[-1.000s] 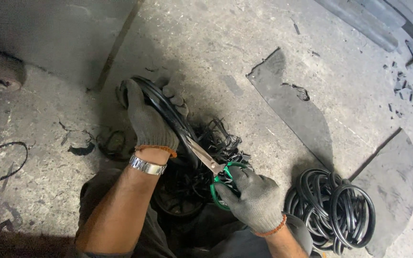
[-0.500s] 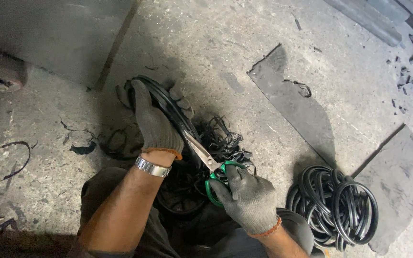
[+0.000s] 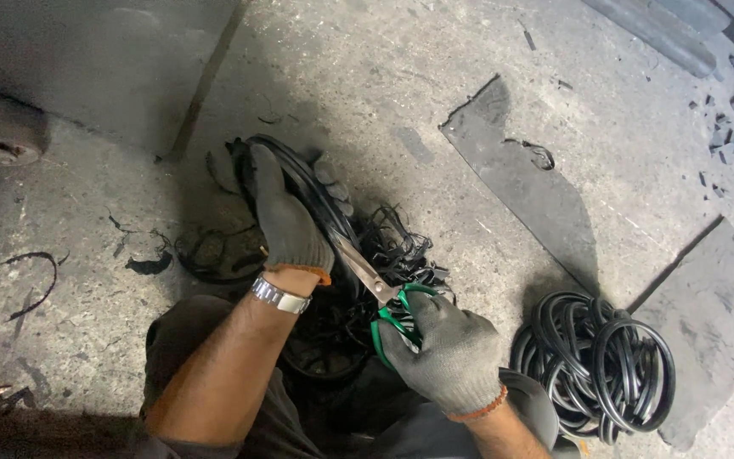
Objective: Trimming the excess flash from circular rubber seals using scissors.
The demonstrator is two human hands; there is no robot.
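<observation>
Left to right, with the green-handled scissors (image 3: 381,299) as the landmark. Far left of them: a thin curved rubber scrap (image 3: 34,276) on the concrete floor (image 3: 367,76), plus a few more black offcuts closer in. Up and left of the scissors: left hand (image 3: 286,223), grey knit glove, metal wristwatch (image 3: 280,295) just below the cuff. Fingers curled shut around a black rubber ring (image 3: 312,194), pinching its rim and holding it up on edge. Ring running diagonally down toward the scissor blades, tip of the blades right at the rubber, looks touching. Behind and under that: a messy heap of thin black rubber trimmings (image 3: 397,242), directly above and around the scissors.

At the scissors themselves: right hand (image 3: 448,353), same grey glove with an orange cuff, closed tight on the green handle loops, fingers through them. Blades close together from here, can't tell if there's a gap at the tip.

Right of the scissors: a coiled bundle of black rubber rings (image 3: 601,365) lying on the floor, well clear of both hands. Up and right: a flat dark rubber sheet (image 3: 524,183) and another piece by the bundle.
</observation>
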